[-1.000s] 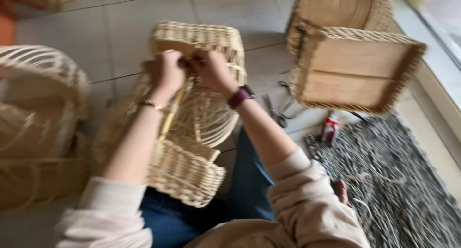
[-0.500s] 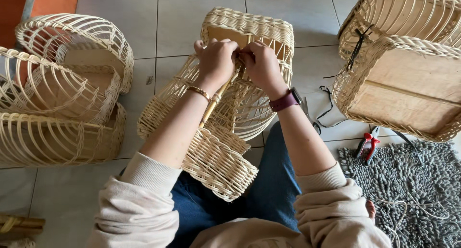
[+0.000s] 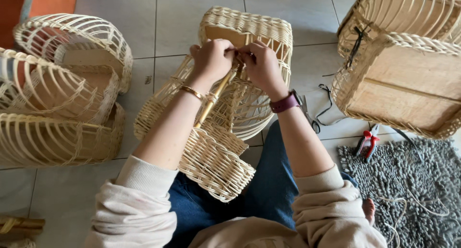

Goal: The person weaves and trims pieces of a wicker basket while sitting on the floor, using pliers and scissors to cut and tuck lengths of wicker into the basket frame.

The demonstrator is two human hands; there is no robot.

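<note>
A pale woven rattan basket (image 3: 259, 31) rests on my lap and the tiled floor, its open rib frame bulging toward me. My left hand (image 3: 211, 59) grips a thin rattan rod (image 3: 213, 101) that runs down along my forearm, pressed at the basket's upper frame. My right hand (image 3: 261, 65), with a maroon wrist band, pinches the weave right beside the left hand; the fingertips of both meet at the same spot. A gold bracelet sits on my left wrist.
Several unfinished rattan frames (image 3: 57, 99) are stacked on the left. Two more baskets (image 3: 408, 84), one with a wooden base, stand at the right. Scissors (image 3: 307, 116), a black cord and red-handled pliers (image 3: 366, 143) lie near a grey shaggy mat (image 3: 408, 190).
The view has shifted and steadied; both hands stay together at the basket's upper frame, working the same spot with the rod.
</note>
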